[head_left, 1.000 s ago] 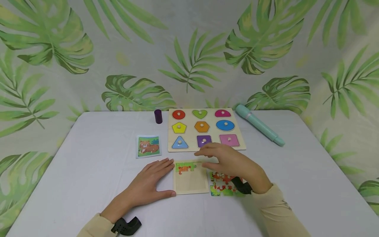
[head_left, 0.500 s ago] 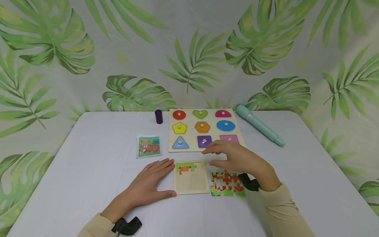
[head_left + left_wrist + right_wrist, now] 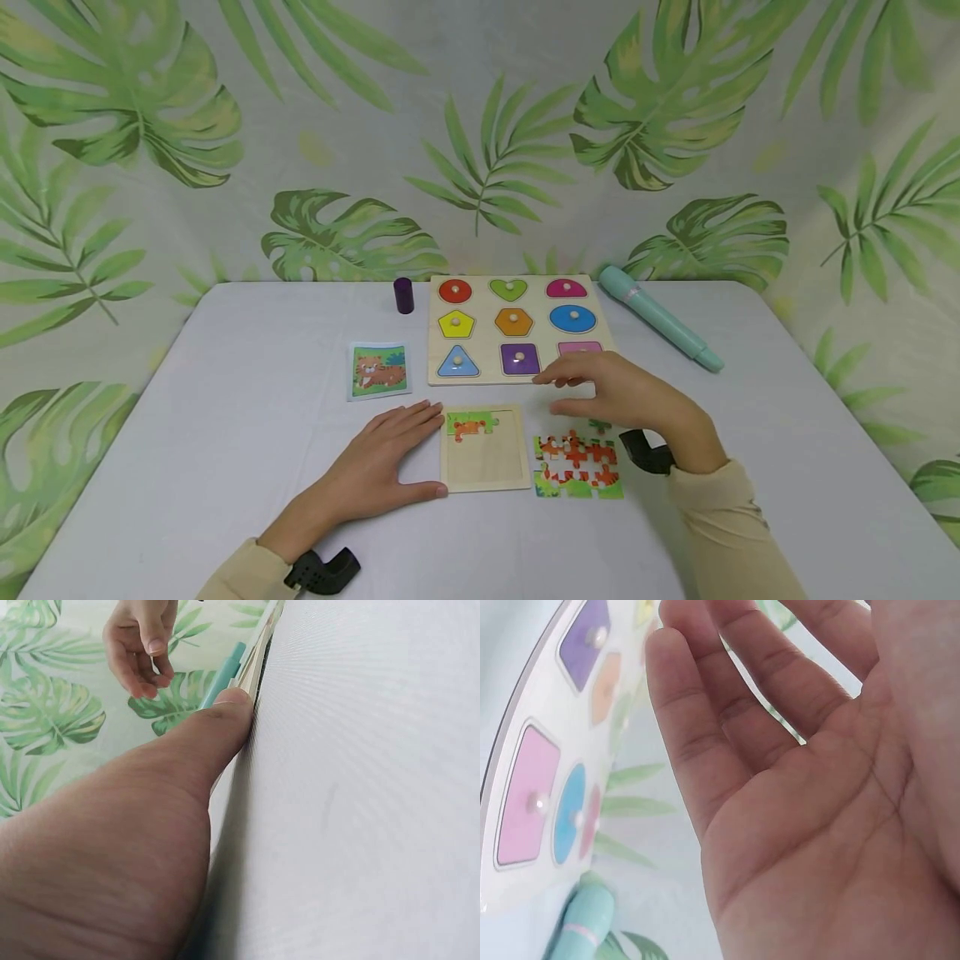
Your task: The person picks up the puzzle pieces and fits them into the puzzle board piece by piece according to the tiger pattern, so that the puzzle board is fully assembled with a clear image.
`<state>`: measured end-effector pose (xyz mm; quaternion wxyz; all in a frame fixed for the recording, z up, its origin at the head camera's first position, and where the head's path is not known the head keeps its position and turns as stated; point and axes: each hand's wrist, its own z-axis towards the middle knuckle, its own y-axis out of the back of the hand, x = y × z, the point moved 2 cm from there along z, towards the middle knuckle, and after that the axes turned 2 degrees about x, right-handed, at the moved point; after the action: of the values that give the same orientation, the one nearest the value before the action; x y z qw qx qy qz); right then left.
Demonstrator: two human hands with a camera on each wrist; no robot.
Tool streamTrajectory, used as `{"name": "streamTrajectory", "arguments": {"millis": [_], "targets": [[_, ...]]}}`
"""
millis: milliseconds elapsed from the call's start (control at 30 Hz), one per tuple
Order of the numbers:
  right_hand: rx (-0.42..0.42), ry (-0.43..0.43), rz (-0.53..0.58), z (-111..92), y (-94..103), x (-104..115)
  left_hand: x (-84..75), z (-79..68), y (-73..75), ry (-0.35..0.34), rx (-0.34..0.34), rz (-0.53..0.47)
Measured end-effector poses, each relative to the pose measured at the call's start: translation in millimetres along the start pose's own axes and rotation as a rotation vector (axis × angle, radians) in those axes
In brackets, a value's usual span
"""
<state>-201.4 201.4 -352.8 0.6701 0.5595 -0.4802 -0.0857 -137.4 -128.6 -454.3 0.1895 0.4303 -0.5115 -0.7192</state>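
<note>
My left hand (image 3: 384, 462) lies flat on the table, fingertips and thumb at the left edge of a square wooden puzzle tray (image 3: 487, 471). In that tray's upper left corner sit a few joined jigsaw pieces (image 3: 468, 426) with green and orange print. My right hand (image 3: 611, 385) hovers with relaxed, slightly bent fingers above the table, between the tray and the shape board; its palm shows bare in the right wrist view. Below it, right of the tray, several loose jigsaw pieces (image 3: 576, 465) lie grouped together, one green piece (image 3: 599, 425) partly under the hand.
Behind the tray lies a wooden shape board (image 3: 480, 323) with knobbed colored shapes. A tiger picture card (image 3: 378, 371) is at its left, with a dark purple cylinder (image 3: 403, 296) farther back. A teal pen-shaped tube (image 3: 660, 318) lies at the back right.
My right hand has drawn away from the tray toward the right, uncovering more of the loose jigsaw pieces. The left hand stays at the tray's edge.
</note>
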Motion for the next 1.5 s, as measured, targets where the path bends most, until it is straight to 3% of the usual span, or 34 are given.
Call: {"name": "streamTrajectory", "arguments": {"millis": [1033, 1500], "targets": [[0.060, -0.177, 0.158, -15, 1.1, -62, -0.1, -0.3, -1.7, 0.000, -0.001, -0.005], [0.099, -0.229, 0.115, -13, -3.5, -75, -0.2, -0.3, -0.7, 0.005, 0.009, -0.008]]}}
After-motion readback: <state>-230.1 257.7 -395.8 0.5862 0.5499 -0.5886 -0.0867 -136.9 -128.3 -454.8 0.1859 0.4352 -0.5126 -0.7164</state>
